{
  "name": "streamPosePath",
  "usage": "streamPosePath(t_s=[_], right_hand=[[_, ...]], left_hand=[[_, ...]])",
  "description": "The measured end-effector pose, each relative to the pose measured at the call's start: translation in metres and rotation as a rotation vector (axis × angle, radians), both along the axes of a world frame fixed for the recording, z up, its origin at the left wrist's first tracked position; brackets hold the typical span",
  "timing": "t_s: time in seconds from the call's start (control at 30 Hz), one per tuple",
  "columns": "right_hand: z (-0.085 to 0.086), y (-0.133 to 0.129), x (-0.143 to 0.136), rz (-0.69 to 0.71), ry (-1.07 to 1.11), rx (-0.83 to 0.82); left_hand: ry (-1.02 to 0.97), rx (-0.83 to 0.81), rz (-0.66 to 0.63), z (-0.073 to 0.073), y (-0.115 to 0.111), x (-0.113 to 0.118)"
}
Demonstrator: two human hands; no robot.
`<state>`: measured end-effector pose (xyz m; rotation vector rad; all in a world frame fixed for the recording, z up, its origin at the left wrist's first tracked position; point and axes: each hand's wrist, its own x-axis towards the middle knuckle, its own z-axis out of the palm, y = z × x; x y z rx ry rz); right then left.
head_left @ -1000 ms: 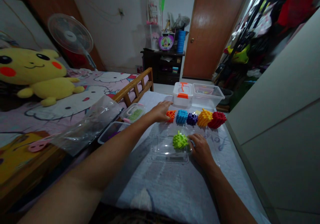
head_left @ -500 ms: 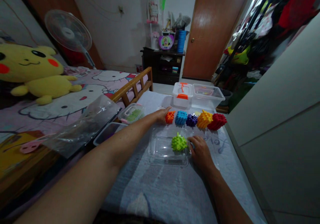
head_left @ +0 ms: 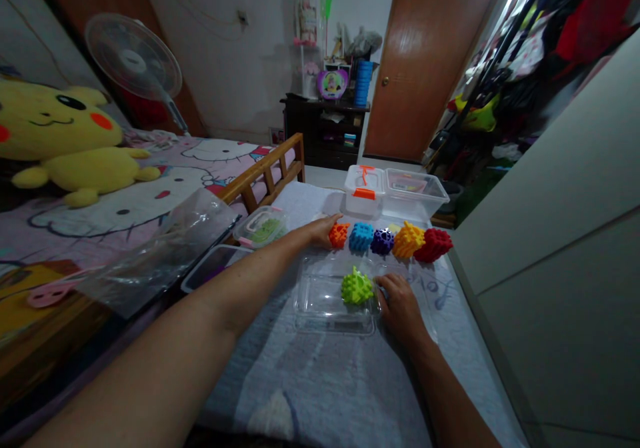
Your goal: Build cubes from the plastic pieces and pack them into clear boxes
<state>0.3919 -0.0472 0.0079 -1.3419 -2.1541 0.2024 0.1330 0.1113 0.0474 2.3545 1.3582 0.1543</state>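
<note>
My left hand (head_left: 324, 231) has its fingers around the left side of an orange piece cluster (head_left: 339, 235), at the left end of a row. To its right stand blue (head_left: 361, 237), dark purple (head_left: 383, 241), yellow (head_left: 409, 239) and red (head_left: 434, 245) clusters. A lime green cluster (head_left: 357, 287) sits at the right part of a clear plastic container (head_left: 320, 295). My right hand (head_left: 396, 295) rests at that container's right edge, fingers bent close to the green cluster; its fingertips are partly hidden, so any hold is unclear.
Behind the row are a clear box with orange latches (head_left: 364, 198) and an open clear bin (head_left: 415, 198). Left lie a lidded box of green pieces (head_left: 263, 228), another container (head_left: 200, 278), a plastic bag (head_left: 165, 261) and a wooden bed rail (head_left: 265, 171).
The view has shifted slightly. Both hands keep almost the same places beside the orange cluster and the clear container.
</note>
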Motion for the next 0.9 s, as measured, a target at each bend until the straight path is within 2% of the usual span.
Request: streamPosePath(t_s=[0.1, 0.33, 0.67, 0.9], right_hand=[[0.001, 0.0, -0.001, -0.006, -0.002, 0.004], [0.002, -0.002, -0.002, -0.006, 0.0, -0.007], [0.003, -0.002, -0.001, -0.007, -0.006, -0.002], [0.005, -0.003, -0.002, -0.01, -0.015, -0.041]], left_hand=[[0.079, 0.029, 0.001, 0.008, -0.001, 0.0], [0.208, 0.11, -0.1, 0.027, -0.014, 0.008], [0.222, 0.112, -0.109, 0.022, -0.01, 0.012], [0.255, 0.075, -0.109, 0.026, -0.012, 0.013]])
